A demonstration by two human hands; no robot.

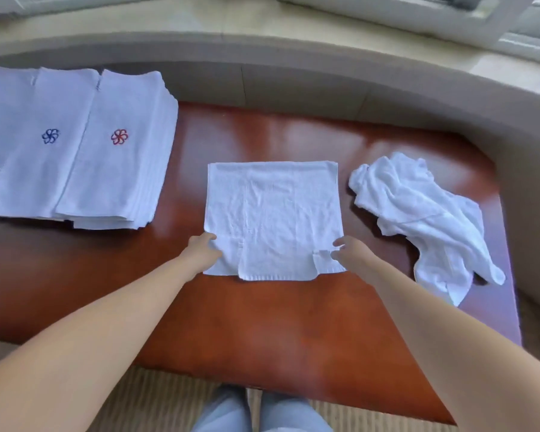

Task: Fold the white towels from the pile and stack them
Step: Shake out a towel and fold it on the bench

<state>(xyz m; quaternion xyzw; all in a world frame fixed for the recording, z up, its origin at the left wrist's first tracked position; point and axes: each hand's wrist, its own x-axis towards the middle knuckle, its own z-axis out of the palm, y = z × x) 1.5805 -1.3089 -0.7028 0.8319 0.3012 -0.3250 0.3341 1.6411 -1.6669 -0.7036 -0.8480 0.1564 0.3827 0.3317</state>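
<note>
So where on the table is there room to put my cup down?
Bare wood shows along the near edge of the table, between both arms, and at the far side behind the flat towel. A narrower strip runs between it and the folded stacks. It's crowded on the right, by the crumpled towel.

The surface was reddish-brown wood with a smooth, glossy finish that threw back pale glare. At its middle lay a flat towel of matt white cloth, its nap finely creased. Right of that towel, the crumpled towel was the same soft, matt white cloth, heavily wrinkled. Left of it, the stacked towels looked smoother, with stitched flower emblems in red and blue thread.
</note>
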